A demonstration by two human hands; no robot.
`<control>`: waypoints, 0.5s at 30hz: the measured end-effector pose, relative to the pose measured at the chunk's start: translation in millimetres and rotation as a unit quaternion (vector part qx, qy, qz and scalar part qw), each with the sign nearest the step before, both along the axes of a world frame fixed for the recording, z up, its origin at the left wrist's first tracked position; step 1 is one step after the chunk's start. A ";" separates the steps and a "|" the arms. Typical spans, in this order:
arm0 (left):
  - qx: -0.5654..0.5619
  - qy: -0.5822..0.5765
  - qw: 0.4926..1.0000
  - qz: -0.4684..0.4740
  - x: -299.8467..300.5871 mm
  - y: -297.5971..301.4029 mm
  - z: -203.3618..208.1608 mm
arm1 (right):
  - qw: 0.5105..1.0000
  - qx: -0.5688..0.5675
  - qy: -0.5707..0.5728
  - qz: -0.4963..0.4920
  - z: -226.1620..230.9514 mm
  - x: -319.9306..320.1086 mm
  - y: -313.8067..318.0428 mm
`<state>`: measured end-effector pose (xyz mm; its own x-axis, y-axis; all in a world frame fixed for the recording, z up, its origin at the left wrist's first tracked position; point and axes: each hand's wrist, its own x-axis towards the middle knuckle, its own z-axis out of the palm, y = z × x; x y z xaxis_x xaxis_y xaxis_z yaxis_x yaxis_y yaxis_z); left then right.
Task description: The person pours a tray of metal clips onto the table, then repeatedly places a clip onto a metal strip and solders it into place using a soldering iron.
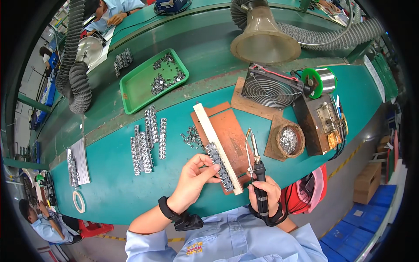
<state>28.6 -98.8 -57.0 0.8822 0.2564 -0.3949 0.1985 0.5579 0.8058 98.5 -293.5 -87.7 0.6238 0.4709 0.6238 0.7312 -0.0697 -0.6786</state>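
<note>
My left hand pinches a strip of small dark-and-metal components between thumb and fingers. The strip lies along a pale wooden bar, which rests slantwise on a reddish-brown board. My right hand is closed around the black handle of a soldering iron. The iron stands upright in the picture, its tip pointing to the far side, apart from the strip. A thin metal solder-feed tube runs alongside it. Loose small metal parts lie left of the board.
Finished-looking component strips lie to the left, and a green tray of metal parts stands beyond. A fan, solder spool, round solder pot and metal box occupy the right. An extraction hood hangs above.
</note>
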 end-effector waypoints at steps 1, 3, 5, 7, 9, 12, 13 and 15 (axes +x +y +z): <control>-0.010 0.004 1.000 -0.004 0.0 0.1 -1.2 | 1.000 0.001 -0.001 -0.001 0.1 0.1 -0.1; -0.013 0.007 1.000 -0.005 -0.4 0.0 -1.2 | 1.000 -0.002 0.001 -0.003 0.8 -0.3 -0.2; -0.015 0.007 1.000 -0.005 -0.7 0.0 -0.8 | 1.000 -0.006 0.001 -0.003 1.1 -0.5 -0.1; -0.015 0.008 1.000 -0.004 -0.9 -0.4 -1.2 | 1.000 -0.007 0.001 -0.005 0.5 -0.4 -0.4; -0.014 0.009 1.000 -0.002 -1.0 -1.2 -1.8 | 1.000 -0.008 -0.002 -0.007 0.1 -0.3 -0.8; -0.015 0.007 1.000 0.003 0.1 -2.7 -2.5 | 1.000 -0.007 -0.001 -0.002 0.6 0.6 -0.2; -0.016 0.006 1.000 0.006 0.5 -3.0 -2.7 | 1.000 -0.007 -0.001 0.000 1.0 0.7 -0.2; -0.017 0.007 1.000 0.005 1.3 -2.7 -2.1 | 1.000 -0.016 0.000 0.004 2.3 0.4 -1.1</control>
